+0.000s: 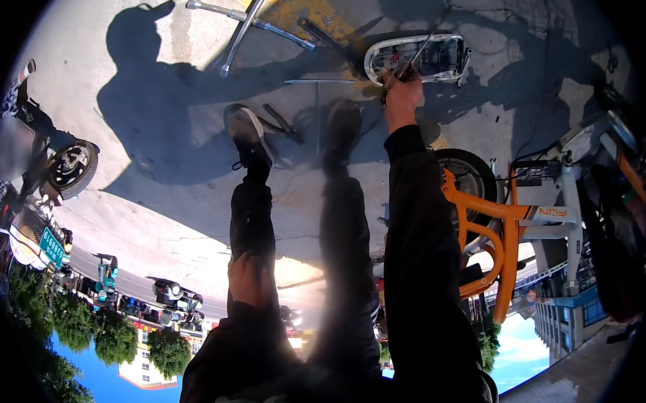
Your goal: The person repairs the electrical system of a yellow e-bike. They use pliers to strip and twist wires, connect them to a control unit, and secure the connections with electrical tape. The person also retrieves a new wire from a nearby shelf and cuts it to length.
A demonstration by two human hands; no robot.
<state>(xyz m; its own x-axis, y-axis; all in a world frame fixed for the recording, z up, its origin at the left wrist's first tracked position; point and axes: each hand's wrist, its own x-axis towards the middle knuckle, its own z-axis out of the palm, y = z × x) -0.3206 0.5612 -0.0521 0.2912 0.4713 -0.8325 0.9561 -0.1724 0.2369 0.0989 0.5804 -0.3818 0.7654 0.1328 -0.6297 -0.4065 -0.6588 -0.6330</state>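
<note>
My right hand (402, 100) reaches to the near rim of a white-edged oblong tray (449, 79) with tools and small parts in it. Its fingers are curled around something dark, mostly hidden by the hand. A thin metal rod (420, 50) slants up from beside the fingers across the tray; whether I hold it cannot be made out. Lower left, my left hand (249, 279) rests on my dark-trousered leg, fingers laid over it, holding nothing visible. A T-handle wrench (318, 113) lies on the ground between my shoes. A cross-shaped lug wrench (246, 22) lies farther off.
An orange bike frame (509, 246) with a black wheel (475, 176) stands close on my right. A black-handled tool (321, 36) lies left of the tray, and a dark curved piece (279, 119) beside my left shoe (248, 130). Another motorbike's wheel (73, 169) is at far left.
</note>
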